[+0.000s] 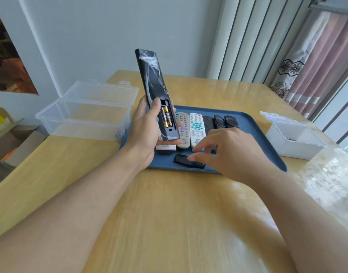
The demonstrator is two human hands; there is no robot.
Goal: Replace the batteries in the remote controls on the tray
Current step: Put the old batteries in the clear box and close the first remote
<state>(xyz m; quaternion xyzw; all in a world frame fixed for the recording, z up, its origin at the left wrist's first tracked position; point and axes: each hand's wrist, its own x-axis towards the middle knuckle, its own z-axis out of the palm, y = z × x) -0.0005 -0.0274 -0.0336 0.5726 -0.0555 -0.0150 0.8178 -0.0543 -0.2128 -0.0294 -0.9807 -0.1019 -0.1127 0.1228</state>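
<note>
my left hand (147, 133) grips the remote (155, 91), long axis toward 11 o'clock, batteries (166, 119) exposed; my right hand (224, 148), fingers loosely spread, hovers over the cover (182, 159) at its 9 o'clock.

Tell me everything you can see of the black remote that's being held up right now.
The black remote is long, slim and looks like plastic, with crinkled clear film clinging to it. It is held nearly upright above the blue tray, back side facing the camera. Its battery cover is off, and two gold-and-black batteries sit side by side in the open compartment. The left hand grips its lower end; the right hand does not touch it.
</note>
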